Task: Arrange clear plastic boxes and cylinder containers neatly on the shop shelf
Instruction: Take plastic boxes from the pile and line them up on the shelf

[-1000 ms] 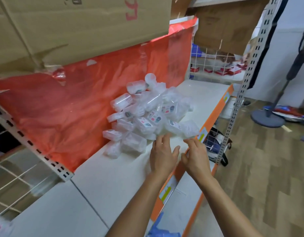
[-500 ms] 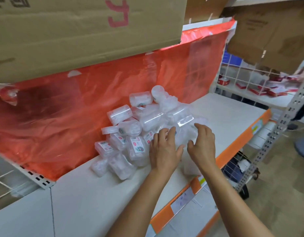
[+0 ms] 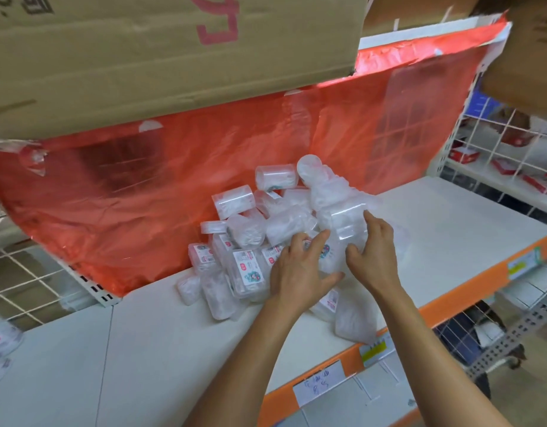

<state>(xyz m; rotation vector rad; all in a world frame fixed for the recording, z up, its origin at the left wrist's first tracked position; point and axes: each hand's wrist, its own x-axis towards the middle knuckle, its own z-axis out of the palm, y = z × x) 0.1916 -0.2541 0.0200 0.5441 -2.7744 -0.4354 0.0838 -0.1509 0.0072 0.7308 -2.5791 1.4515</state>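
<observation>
Nearest the camera, along the orange front edge [image 3: 450, 292] of the white shelf [image 3: 173, 349]: a handwritten paper label [image 3: 321, 385] and a yellow price tag [image 3: 374, 349]. Just behind the edge, flat on the board, a small clear wrapped pack [image 3: 355, 322]. Above it, both hands at the front of the pile.

Left hand [image 3: 298, 272] — fingers straight and spread, thumb out, laid against a long clear sleeve of containers [image 3: 343, 229]; nothing gripped. Right hand [image 3: 374, 257] — fingers hooked over the same sleeve, thumb pressed to its near side, holding it. Sleeve tilted, upper end leaning back over the pile.

Left of the hands, flat clear boxes [image 3: 247, 269] with printed labels, heaped on the board. Over and behind them, cylinder containers [image 3: 233, 204] on their sides, with the topmost cylinder [image 3: 277, 177] close against the red plastic sheet [image 3: 143, 195]. Farthest up, a cardboard carton [image 3: 143, 57] overhanging the shelf.
</observation>
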